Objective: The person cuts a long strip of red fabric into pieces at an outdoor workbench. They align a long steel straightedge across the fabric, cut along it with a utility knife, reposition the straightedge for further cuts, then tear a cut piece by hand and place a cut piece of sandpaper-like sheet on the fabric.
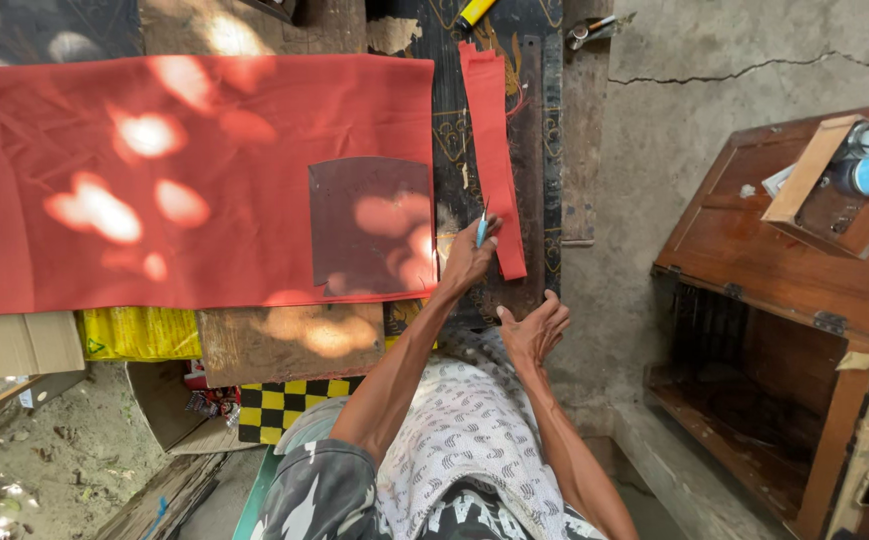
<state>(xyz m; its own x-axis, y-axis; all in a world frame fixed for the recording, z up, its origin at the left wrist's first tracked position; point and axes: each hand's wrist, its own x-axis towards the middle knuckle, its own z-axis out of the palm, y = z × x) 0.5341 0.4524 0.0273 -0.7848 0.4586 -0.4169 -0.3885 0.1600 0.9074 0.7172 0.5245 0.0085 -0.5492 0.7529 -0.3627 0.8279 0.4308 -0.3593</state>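
Two bare hands work at frame centre: the left hand (466, 262) pinches a small blue marking tool (481, 229) against a narrow red cloth strip (494, 150) on the dark tabletop (539, 120), best kept flat, while the right hand (532, 330) hovers open, empty, just below.

Single head-worn view, which looked steeply down from above the person's own chest and forearms, near enough that the arms filled the lower centre. The camera faced forward over a dark, worn wooden counter (544, 150) spread with a wide sheet of red cloth (154, 180). To the right it took in cracked grey concrete floor (674, 100) and an open brown wooden cabinet (754, 260).
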